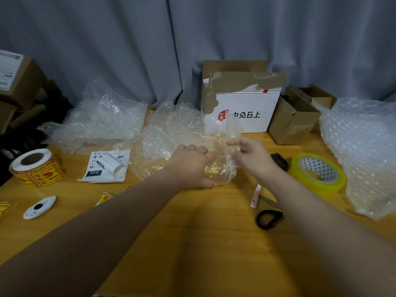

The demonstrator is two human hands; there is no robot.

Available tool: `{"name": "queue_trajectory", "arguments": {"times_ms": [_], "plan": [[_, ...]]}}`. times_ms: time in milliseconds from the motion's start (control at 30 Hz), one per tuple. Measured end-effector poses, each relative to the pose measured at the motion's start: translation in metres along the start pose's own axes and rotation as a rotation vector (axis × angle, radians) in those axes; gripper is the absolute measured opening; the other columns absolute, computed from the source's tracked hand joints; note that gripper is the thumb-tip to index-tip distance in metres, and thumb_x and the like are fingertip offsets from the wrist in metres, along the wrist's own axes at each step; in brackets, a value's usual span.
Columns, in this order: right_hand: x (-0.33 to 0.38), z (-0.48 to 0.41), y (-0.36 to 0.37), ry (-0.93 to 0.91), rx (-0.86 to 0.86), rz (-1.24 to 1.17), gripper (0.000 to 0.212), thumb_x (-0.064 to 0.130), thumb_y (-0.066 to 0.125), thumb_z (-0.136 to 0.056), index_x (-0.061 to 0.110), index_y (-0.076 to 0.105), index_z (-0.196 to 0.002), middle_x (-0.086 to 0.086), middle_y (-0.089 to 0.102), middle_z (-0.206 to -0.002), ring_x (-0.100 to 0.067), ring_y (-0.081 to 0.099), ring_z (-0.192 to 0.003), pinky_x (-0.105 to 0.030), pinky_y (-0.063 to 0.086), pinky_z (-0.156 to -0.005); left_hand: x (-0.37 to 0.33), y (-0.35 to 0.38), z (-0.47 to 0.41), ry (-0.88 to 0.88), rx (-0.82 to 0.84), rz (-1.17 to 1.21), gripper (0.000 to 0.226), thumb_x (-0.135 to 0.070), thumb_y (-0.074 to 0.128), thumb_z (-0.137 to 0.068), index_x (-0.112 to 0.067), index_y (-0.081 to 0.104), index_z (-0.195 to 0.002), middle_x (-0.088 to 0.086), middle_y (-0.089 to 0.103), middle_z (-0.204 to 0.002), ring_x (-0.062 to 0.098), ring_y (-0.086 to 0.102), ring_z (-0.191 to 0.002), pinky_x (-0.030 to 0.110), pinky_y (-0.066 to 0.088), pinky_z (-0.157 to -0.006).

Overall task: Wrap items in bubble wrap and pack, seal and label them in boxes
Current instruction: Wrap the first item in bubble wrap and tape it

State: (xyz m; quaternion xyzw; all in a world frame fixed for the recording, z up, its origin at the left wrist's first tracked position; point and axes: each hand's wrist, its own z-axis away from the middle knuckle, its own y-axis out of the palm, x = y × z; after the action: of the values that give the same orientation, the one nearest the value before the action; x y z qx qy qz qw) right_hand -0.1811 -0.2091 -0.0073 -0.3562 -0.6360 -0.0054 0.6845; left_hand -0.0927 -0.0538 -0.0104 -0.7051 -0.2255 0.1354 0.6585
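A small item bundled in clear bubble wrap (217, 173) lies on the wooden table (192, 232) at the centre. My left hand (192, 166) rests flat on the bundle's left side, fingers stretched over it. My right hand (251, 155) is just right of the bundle, fingers curled and pinching a loose flap of the wrap. The sheet trails back toward a white open box (242, 112) with a torn cardboard top. What is inside the bundle is hidden.
Yellow tape roll (319, 174) and black scissors (269, 218) lie on the right, beside a big bubble wrap pile (364, 153). Small brown boxes (295, 118) stand behind. On the left are a yellow label roll (35, 167), shipping labels (107, 166), a white oval tool (39, 207) and more wrap (102, 116).
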Motion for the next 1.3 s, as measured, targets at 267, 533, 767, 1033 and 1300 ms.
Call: {"name": "queue_trajectory", "arguments": {"times_ms": [267, 533, 767, 1033, 1300], "plan": [[0.003, 0.006, -0.010, 0.204, 0.038, -0.511, 0.051, 0.005, 0.058, -0.091, 0.018, 0.027, -0.130, -0.012, 0.057, -0.094, -0.021, 0.061, -0.078, -0.030, 0.057, -0.065, 0.003, 0.003, -0.002, -0.012, -0.020, 0.019, 0.087, -0.071, 0.056, -0.072, -0.035, 0.026, -0.145, -0.004, 0.048, -0.137, 0.021, 0.046, -0.121, 0.037, 0.034, -0.097], [-0.007, 0.023, 0.019, 0.388, -0.194, -0.572, 0.119, 0.023, 0.079, -0.077, 0.034, -0.016, -0.149, -0.014, 0.042, -0.143, -0.024, 0.040, -0.129, -0.053, 0.026, -0.108, 0.000, 0.005, 0.002, -0.023, -0.052, 0.022, 0.085, -0.070, 0.057, -0.073, -0.034, 0.029, -0.145, -0.005, 0.049, -0.135, 0.021, 0.048, -0.118, 0.038, 0.035, -0.099], [-0.016, 0.033, 0.011, 0.592, -0.190, -0.691, 0.094, 0.042, 0.073, -0.081, 0.029, 0.011, -0.149, 0.000, 0.064, -0.116, -0.020, 0.067, -0.092, -0.032, 0.045, -0.067, 0.000, 0.004, 0.002, -0.026, -0.041, -0.011, 0.085, -0.071, 0.055, -0.074, -0.033, 0.027, -0.145, -0.003, 0.048, -0.136, 0.022, 0.047, -0.119, 0.039, 0.036, -0.100], [-0.019, 0.045, -0.006, 0.334, -0.013, -0.102, 0.037, 0.036, 0.072, -0.083, 0.001, 0.061, -0.080, -0.015, 0.065, -0.075, -0.014, 0.059, -0.041, -0.028, 0.045, -0.034, -0.002, 0.005, 0.003, -0.032, -0.028, -0.022, 0.086, -0.071, 0.055, -0.074, -0.034, 0.026, -0.145, -0.004, 0.046, -0.138, 0.023, 0.046, -0.122, 0.040, 0.034, -0.101], [-0.018, 0.038, 0.011, 0.100, -0.283, 0.107, 0.045, 0.033, 0.072, -0.083, 0.008, 0.039, -0.065, -0.010, 0.054, -0.062, -0.026, 0.043, -0.040, -0.024, 0.027, -0.028, -0.003, 0.004, 0.001, -0.047, -0.018, -0.024, 0.085, -0.071, 0.054, -0.075, -0.034, 0.025, -0.145, -0.003, 0.046, -0.139, 0.023, 0.046, -0.122, 0.040, 0.034, -0.102]]}}
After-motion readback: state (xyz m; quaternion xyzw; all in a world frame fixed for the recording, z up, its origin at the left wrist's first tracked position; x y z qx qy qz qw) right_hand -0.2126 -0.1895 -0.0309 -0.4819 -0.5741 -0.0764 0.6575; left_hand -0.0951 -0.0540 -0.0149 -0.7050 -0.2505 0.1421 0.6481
